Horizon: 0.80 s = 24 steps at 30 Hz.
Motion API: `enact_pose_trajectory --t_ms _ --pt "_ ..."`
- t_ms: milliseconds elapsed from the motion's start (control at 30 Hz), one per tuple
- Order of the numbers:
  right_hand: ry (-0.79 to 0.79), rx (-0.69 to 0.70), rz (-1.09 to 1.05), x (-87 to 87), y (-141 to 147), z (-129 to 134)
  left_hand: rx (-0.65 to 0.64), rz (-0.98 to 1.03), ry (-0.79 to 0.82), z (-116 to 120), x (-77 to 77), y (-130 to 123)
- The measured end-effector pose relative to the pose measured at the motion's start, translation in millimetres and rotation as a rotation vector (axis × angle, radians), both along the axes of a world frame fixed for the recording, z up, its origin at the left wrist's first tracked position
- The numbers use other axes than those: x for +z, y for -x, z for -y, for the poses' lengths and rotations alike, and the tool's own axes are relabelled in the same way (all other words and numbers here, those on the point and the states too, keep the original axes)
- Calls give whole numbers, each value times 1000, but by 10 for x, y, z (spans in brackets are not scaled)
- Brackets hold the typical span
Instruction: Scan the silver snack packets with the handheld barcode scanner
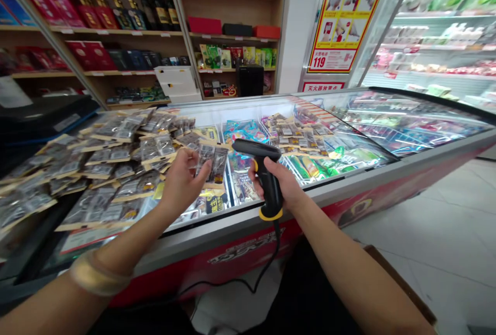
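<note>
My right hand (284,182) is wrapped round the grip of a black and yellow barcode scanner (272,190), whose head points left. A black cable hangs from the scanner's base. My left hand (186,180) grips a flat snack packet (213,164) with a clear front, dark contents and tan edges, the thumb lying across it. The packet is held up just left of the scanner head, apart from it. Beside and behind my left hand, a large heap of similar packets (112,157) covers the left part of the freezer top.
A chest freezer (240,221) with sliding glass lids runs across in front of me, with several frozen goods in baskets inside. More tan packets (298,136) lie farther right. Shelves (232,38) stand behind; a refrigerated display (442,41) is at right. The scanner cable (253,288) loops low near my legs.
</note>
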State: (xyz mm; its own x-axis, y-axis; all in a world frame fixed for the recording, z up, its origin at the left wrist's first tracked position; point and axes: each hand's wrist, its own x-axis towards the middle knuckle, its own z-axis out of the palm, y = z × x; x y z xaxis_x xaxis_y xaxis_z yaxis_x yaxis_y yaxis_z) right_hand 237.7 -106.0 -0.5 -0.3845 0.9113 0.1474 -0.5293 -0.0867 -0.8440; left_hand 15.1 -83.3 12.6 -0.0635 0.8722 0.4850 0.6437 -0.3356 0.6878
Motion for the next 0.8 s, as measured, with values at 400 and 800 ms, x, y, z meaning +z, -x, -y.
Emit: enact_pose_trajectory --t_ms 400,800 --pt "104 -573 -29 318 -1300 -448 -197 341 176 -992 365 -1690" --pt "361 -679 -36 137 -1448 -684 -289 12 168 -1075 177 -1986"
